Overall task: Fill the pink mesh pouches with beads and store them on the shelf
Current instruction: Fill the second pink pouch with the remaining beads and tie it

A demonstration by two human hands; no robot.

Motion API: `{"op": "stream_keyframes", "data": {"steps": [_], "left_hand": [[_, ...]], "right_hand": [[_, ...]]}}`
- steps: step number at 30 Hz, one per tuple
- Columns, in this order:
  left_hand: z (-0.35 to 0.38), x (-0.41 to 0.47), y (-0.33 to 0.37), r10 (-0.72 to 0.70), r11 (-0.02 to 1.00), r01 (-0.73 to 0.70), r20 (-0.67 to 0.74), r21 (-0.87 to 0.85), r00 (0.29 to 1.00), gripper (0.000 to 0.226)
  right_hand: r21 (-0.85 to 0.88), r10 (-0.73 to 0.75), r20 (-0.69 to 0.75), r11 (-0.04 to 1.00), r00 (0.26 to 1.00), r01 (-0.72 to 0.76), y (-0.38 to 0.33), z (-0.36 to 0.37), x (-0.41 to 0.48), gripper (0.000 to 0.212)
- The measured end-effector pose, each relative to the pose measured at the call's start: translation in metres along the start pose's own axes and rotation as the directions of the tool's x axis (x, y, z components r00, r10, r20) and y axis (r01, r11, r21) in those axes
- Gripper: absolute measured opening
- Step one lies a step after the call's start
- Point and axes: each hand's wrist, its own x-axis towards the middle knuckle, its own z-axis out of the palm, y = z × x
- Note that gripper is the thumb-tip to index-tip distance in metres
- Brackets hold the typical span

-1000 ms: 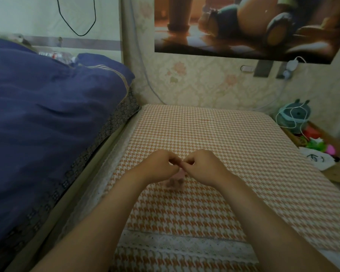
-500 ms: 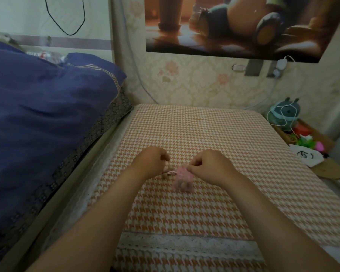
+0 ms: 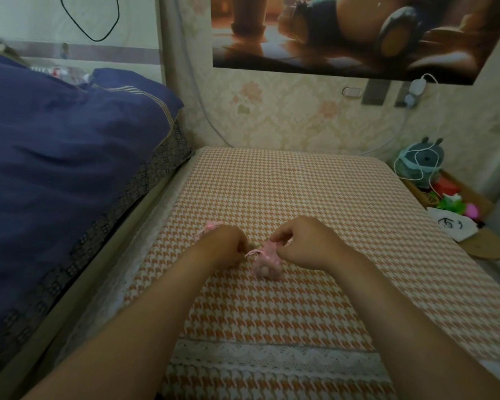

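A small pink mesh pouch (image 3: 265, 262) with pale beads inside rests on the orange houndstooth table cover (image 3: 286, 186). My right hand (image 3: 303, 242) pinches the gathered top of the pouch. My left hand (image 3: 224, 246) is closed on the pouch's pink drawstring (image 3: 251, 252), which stretches left from the pouch neck. A second pink pouch (image 3: 210, 226) lies on the cover just behind my left hand, partly hidden by it.
A bed with a dark blue duvet (image 3: 64, 157) runs along the left. At the right edge sit a wooden tray (image 3: 471, 194) with a teal round gadget (image 3: 419, 164), colourful small items, a white bag (image 3: 451, 225) and a wooden disc (image 3: 485, 248). A wallpapered wall stands behind.
My hands, first touching above the pouch, have drawn apart, pulling the drawstring sideways. The pouch has come down onto the cover. The second pouch behind my left hand has come into view.
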Motion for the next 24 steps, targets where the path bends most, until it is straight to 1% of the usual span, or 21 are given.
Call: {"op": "stream_keyframes", "data": {"steps": [2, 4, 7, 9, 12, 14, 18, 22, 24], "left_hand": [[-0.005, 0.001, -0.001, -0.005, 0.996, 0.000, -0.050, -0.092, 0.999, 0.012], [-0.013, -0.001, 0.000, -0.007, 0.974, -0.026, -0.144, -0.226, 0.990, 0.015], [-0.024, -0.008, 0.015, 0.028, 0.906, -0.148, -0.292, -0.396, 0.956, 0.012], [-0.026, -0.014, 0.028, 0.094, 0.861, -0.233, -0.309, -0.452, 0.946, 0.010], [-0.019, -0.016, 0.035, 0.179, 0.861, -0.285, -0.273, -0.421, 0.945, 0.007], [-0.015, -0.014, 0.034, 0.188, 0.873, -0.280, -0.255, -0.398, 0.949, 0.006], [-0.016, -0.014, 0.034, 0.168, 0.914, -0.243, -0.242, -0.325, 0.956, 0.013], [-0.021, -0.012, 0.033, 0.141, 0.901, -0.226, -0.242, -0.370, 0.960, 0.005], [-0.024, -0.008, 0.026, 0.077, 0.899, -0.192, -0.289, -0.395, 0.954, 0.005]], "right_hand": [[-0.004, 0.002, 0.006, 1.000, 1.000, -0.002, 0.001, 0.000, 0.000, 0.026], [-0.001, 0.000, 0.006, 1.000, 1.000, 0.000, 0.002, -0.002, -0.001, 0.027], [-0.013, 0.002, 0.024, 1.000, 1.000, -0.001, 0.002, -0.004, 0.000, 0.030], [-0.015, 0.015, 0.022, 1.000, 1.000, -0.015, 0.001, -0.003, 0.001, 0.028], [-0.042, 0.029, 0.017, 0.999, 0.999, -0.029, 0.003, 0.000, 0.002, 0.019], [-0.040, 0.025, 0.025, 0.999, 0.999, -0.024, 0.003, 0.000, 0.001, 0.021], [-0.011, 0.006, 0.035, 1.000, 0.999, -0.006, 0.002, 0.000, -0.001, 0.027], [0.011, 0.005, 0.034, 1.000, 0.999, -0.006, 0.002, -0.003, 0.000, 0.027], [0.000, 0.000, 0.026, 1.000, 1.000, 0.000, 0.001, -0.004, 0.001, 0.033]]}}
